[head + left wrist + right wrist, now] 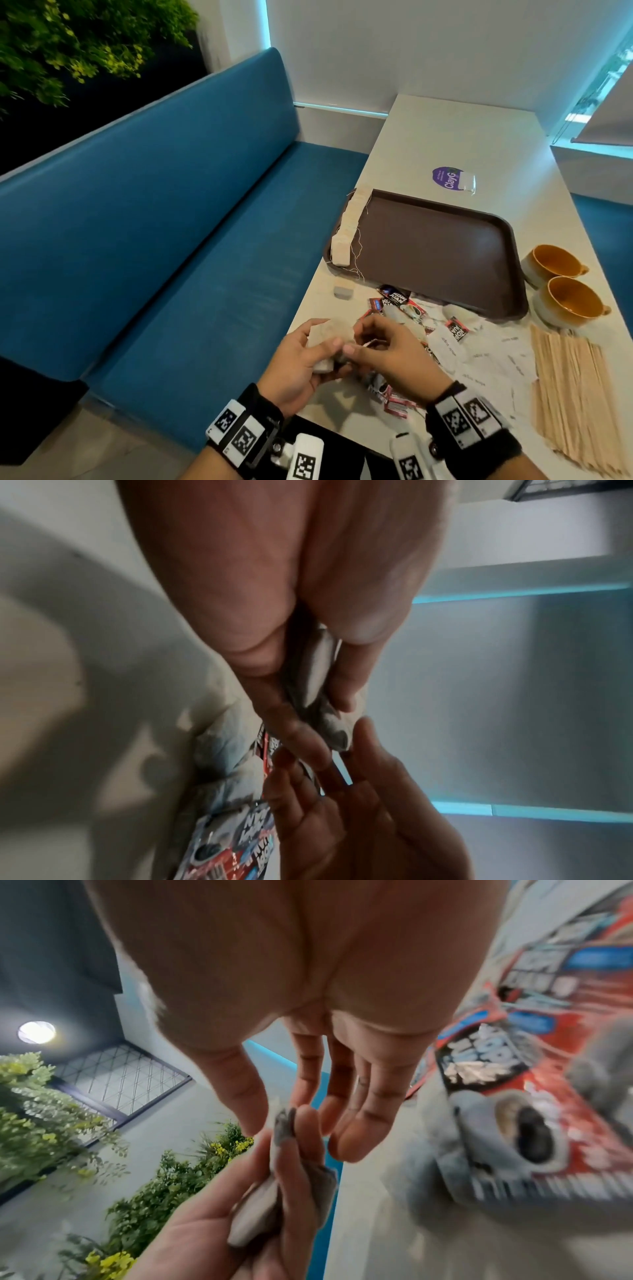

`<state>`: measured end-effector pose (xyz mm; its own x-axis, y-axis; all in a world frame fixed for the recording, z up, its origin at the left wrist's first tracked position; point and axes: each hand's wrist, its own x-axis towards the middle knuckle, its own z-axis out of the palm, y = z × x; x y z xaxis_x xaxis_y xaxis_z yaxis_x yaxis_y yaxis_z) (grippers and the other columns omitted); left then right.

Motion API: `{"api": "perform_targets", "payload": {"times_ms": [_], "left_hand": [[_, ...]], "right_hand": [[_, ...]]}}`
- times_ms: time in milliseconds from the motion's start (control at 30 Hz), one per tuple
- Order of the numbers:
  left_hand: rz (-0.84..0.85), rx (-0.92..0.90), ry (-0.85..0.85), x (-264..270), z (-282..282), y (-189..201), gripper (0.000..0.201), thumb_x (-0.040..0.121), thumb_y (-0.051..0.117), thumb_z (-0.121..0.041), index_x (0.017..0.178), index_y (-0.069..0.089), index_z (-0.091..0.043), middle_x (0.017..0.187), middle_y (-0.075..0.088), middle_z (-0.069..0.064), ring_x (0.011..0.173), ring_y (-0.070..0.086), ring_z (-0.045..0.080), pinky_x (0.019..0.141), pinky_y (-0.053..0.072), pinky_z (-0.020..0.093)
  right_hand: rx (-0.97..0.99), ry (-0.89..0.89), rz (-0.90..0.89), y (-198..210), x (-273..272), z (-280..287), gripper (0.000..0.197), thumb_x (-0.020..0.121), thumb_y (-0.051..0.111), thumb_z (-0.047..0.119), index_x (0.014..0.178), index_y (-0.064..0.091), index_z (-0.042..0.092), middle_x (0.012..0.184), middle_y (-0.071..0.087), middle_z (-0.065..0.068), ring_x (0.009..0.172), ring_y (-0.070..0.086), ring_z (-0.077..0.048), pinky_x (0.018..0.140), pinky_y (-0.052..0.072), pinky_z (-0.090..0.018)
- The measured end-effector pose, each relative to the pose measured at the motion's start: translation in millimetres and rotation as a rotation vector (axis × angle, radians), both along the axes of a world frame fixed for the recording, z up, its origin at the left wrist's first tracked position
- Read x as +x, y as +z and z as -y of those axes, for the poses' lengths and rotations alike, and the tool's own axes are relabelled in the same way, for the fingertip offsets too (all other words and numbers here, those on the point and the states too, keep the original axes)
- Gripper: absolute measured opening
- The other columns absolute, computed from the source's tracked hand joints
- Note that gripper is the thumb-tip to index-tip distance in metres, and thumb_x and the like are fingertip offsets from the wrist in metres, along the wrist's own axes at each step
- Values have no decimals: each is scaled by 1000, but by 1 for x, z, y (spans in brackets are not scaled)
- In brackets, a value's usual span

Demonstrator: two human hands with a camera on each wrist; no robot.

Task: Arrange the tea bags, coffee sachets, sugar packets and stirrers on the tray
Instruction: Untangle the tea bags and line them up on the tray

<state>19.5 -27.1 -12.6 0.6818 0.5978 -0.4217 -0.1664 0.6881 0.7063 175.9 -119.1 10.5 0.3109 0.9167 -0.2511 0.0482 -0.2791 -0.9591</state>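
My left hand grips a small stack of tea bags just above the table's near left corner; in the left wrist view the tea bags sit between its thumb and fingers. My right hand meets it, and its thumb and forefinger pinch the top edge of a tea bag in that stack. A row of tea bags lines the left rim of the brown tray, and one loose tea bag lies beside the tray. Coffee sachets, white sugar packets and wooden stirrers lie on the table.
Two orange-lined cups stand right of the tray. A purple sticker lies behind the tray on the white table. A blue bench runs along the table's left side. More coffee sachets lie under my right hand.
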Motion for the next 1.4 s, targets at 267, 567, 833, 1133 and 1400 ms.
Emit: {"api": "perform_targets", "payload": {"times_ms": [267, 567, 833, 1133, 1400], "left_hand": [[-116, 138, -39, 10, 20, 11, 47, 71, 84, 2, 113, 60, 3, 97, 75, 18, 81, 74, 32, 64, 63, 36], [-127, 33, -12, 6, 18, 3, 31, 85, 76, -7, 113, 65, 4, 99, 74, 20, 86, 71, 29, 71, 62, 34], [-106, -67, 66, 2, -5, -5, 28, 90, 49, 18, 117, 59, 16, 96, 74, 26, 85, 76, 36, 73, 64, 33], [-206, -64, -1, 12, -29, -21, 32, 95, 62, -1, 122, 56, 15, 106, 74, 25, 93, 74, 41, 64, 64, 40], [-238, -63, -78, 20, -45, -26, 35, 92, 68, -4, 120, 55, 12, 109, 71, 32, 92, 73, 46, 64, 61, 43]], "right_hand": [[52, -197, -46, -3, 3, 29, 13, 85, 80, 10, 91, 72, 2, 85, 71, -26, 63, 64, -21, 54, 53, -28], [-25, -224, -71, -1, 17, 33, 2, 89, 74, 2, 90, 73, 2, 81, 73, -18, 65, 68, -22, 55, 55, -31], [47, -334, -90, 22, 67, -6, 5, 92, 68, -4, 95, 66, -1, 85, 75, -19, 74, 73, -36, 72, 63, -41], [20, -359, 112, 39, 168, -122, 8, 95, 67, 2, 87, 66, 4, 89, 70, -17, 66, 72, -25, 66, 65, -40], [-141, -202, 344, 3, 224, -213, 10, 94, 71, 16, 86, 71, 11, 69, 69, -8, 66, 67, -24, 69, 63, -41]]}}
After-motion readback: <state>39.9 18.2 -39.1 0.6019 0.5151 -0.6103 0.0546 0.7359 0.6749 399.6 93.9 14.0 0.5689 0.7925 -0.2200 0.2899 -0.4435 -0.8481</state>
